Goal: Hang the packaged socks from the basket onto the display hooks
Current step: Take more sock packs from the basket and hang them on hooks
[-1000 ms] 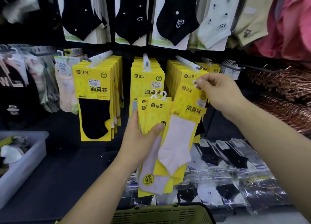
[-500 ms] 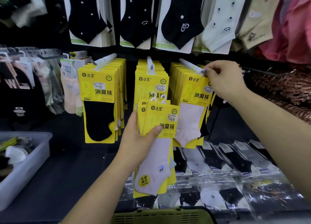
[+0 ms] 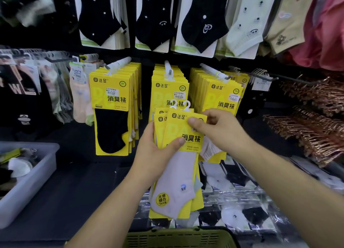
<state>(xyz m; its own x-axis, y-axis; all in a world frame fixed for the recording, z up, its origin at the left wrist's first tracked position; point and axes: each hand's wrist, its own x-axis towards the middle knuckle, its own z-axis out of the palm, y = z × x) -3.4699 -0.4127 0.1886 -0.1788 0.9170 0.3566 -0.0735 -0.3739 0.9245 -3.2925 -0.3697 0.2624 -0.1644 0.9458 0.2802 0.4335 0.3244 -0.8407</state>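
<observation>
Above the basket (image 3: pixel 178 236), the left hand (image 3: pixel 156 153) grips a stack of sock packs (image 3: pixel 175 184), thumb across the front, while the right hand (image 3: pixel 221 132) pinches the top edge of the front pack (image 3: pixel 177 128); best peel off that one alone, keeping its hanger (image 3: pixel 186 106) upright for a hook (image 3: pixel 214 72) higher up.

Behind its front card, the stack of sock packs (image 3: pixel 178 173) in the left hand (image 3: pixel 154 154) is hidden, its count unclear. The right hand (image 3: pixel 221 134) covers that card's upper corner. Below both hands, the basket (image 3: pixel 178 237) is cut off by the bottom edge.
</observation>
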